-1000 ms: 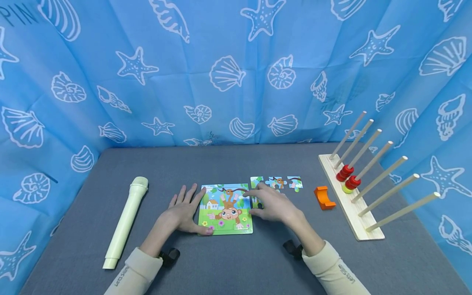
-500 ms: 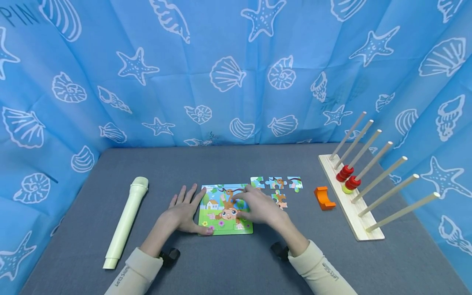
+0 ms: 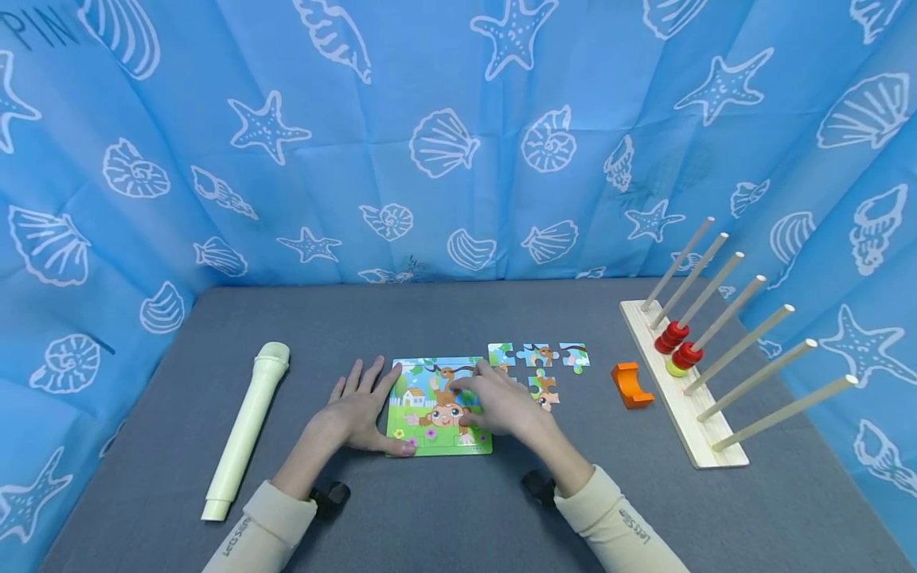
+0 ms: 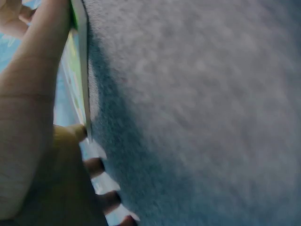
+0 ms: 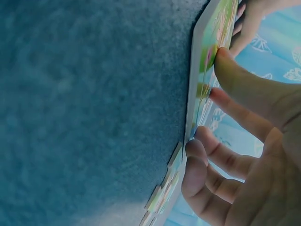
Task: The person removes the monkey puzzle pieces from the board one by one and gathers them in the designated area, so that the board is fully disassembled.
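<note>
Site type: curtained tabletop station; wider room not identifiable. Indicators: blue seashell-print curtain point(image 3: 387, 95) on three sides, grey cloth-covered table point(image 3: 444, 517), monkey jigsaw puzzle point(image 3: 442, 415), wooden peg counting toy point(image 3: 689, 418)

high head view, low close wrist views

Glossy puzzle board point(image 3: 433, 410), matt cloth tabletop point(image 3: 444, 517), wooden pegs point(image 3: 739, 350).

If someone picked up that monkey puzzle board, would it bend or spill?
The puzzle board is probably stiff: its edge looks straight in the right wrist view. It is likely light, being thin for its width. Since seams cross its picture and loose pieces lie beside it, tilting it might spill some.
</note>
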Tool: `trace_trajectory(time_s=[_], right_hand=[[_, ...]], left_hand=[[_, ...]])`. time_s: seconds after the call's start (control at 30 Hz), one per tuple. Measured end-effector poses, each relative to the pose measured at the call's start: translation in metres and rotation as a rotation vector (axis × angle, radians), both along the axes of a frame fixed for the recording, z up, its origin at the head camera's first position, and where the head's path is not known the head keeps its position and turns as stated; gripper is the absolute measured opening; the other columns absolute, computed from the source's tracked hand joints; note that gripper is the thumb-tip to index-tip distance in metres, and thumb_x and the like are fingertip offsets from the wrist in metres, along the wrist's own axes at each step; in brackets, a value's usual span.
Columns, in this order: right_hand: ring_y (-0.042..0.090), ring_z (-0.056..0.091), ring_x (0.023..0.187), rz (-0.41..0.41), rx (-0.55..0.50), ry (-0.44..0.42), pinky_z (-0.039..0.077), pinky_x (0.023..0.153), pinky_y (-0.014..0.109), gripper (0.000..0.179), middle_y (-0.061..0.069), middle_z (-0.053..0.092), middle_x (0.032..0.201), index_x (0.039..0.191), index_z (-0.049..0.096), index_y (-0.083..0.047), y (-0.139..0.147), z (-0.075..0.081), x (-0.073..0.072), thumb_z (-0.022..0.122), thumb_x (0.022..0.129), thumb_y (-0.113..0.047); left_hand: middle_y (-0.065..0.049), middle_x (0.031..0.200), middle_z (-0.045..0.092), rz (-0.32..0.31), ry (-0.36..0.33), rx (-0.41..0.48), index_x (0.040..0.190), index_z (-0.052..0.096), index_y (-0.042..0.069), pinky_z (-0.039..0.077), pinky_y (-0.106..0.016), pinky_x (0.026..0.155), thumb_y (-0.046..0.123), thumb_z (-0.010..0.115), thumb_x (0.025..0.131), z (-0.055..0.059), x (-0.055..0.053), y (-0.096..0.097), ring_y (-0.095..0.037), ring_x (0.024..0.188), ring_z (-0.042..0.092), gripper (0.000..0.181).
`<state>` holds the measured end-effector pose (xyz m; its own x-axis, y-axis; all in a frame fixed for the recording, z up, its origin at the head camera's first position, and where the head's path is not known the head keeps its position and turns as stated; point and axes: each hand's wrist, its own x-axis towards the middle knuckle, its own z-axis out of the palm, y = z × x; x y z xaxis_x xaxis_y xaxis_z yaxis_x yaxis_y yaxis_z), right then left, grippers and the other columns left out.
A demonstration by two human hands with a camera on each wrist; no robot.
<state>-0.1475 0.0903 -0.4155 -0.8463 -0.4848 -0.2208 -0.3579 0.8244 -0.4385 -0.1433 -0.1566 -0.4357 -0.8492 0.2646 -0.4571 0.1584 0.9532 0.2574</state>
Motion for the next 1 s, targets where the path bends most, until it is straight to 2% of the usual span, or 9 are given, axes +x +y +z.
trace_trajectory(time_s=[0.23,0.43,0.73,1.0], right_hand=[[0.026,0.051,0.097,-0.059,-0.018,-0.015,0.049,0.073,0.041,0.043,0.011,0.055,0.12,0.126,0.069,-0.02,-0.003,0.0,0.002,0.084,0.085,-0.019],[0.026,0.051,0.1,-0.073,-0.001,-0.022,0.048,0.07,0.04,0.043,0.01,0.056,0.121,0.125,0.068,-0.024,-0.006,0.0,0.001,0.085,0.085,-0.022],[0.027,0.055,0.104,-0.063,0.007,-0.014,0.053,0.079,0.046,0.044,0.009,0.058,0.123,0.125,0.068,-0.025,-0.007,0.001,0.001,0.085,0.084,-0.022],[0.025,0.054,0.102,-0.06,-0.01,-0.014,0.052,0.078,0.044,0.047,0.011,0.058,0.123,0.128,0.069,-0.023,-0.005,0.001,0.001,0.085,0.084,-0.02]], left_hand=[[-0.026,0.168,0.022,-0.027,0.096,0.034,0.163,0.025,0.012,0.029,-0.074,0.116,0.074,0.082,0.068,0.006,0.0,0.001,-0.056,0.153,0.018,0.127],[-0.025,0.165,0.03,-0.016,0.105,0.014,0.16,0.033,0.013,0.039,-0.075,0.107,0.066,0.089,0.064,0.016,0.004,-0.002,-0.058,0.15,0.027,0.124],[-0.028,0.163,0.033,-0.023,0.115,-0.013,0.159,0.036,0.01,0.04,-0.073,0.108,0.063,0.093,0.06,0.019,0.003,0.003,-0.061,0.145,0.032,0.126],[-0.028,0.164,0.031,-0.031,0.106,-0.014,0.16,0.034,0.01,0.039,-0.072,0.109,0.063,0.092,0.062,0.016,0.001,0.003,-0.061,0.146,0.03,0.126]])
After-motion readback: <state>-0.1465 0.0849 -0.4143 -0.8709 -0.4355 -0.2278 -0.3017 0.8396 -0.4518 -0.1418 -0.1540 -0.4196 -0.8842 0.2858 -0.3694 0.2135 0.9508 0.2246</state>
